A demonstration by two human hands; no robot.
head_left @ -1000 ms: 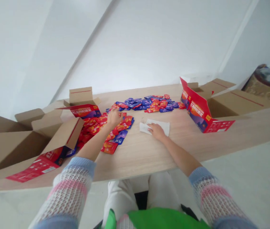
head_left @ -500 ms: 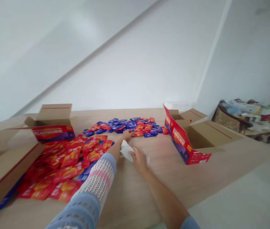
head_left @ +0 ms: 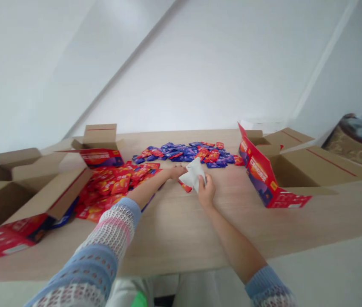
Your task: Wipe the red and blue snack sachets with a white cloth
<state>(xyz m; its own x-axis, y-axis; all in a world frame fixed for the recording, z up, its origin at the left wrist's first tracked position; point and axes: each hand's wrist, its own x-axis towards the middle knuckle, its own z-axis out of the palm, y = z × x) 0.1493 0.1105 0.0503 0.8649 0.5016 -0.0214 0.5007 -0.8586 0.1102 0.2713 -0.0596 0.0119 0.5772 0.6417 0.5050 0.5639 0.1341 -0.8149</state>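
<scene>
Person's view of a pale wooden counter, both bare arms reaching across the middle. The right hand grips a bunched white cloth, possibly paper, thumb and fingers closed on it. The left hand is at the cloth's left side; whether its fingers are apart or together cannot be told. Below it, a single red packet shows, partly hidden by the cloth. A pile of mostly red packets spreads towards the counter's left end; a mixed purple and red pile lies nearer the far edge. Open cartons stand at the left end and right end. The handling looks under way: one packet lies apart between the hands, while many remain loose in both piles. How much is finished is unclear.
</scene>
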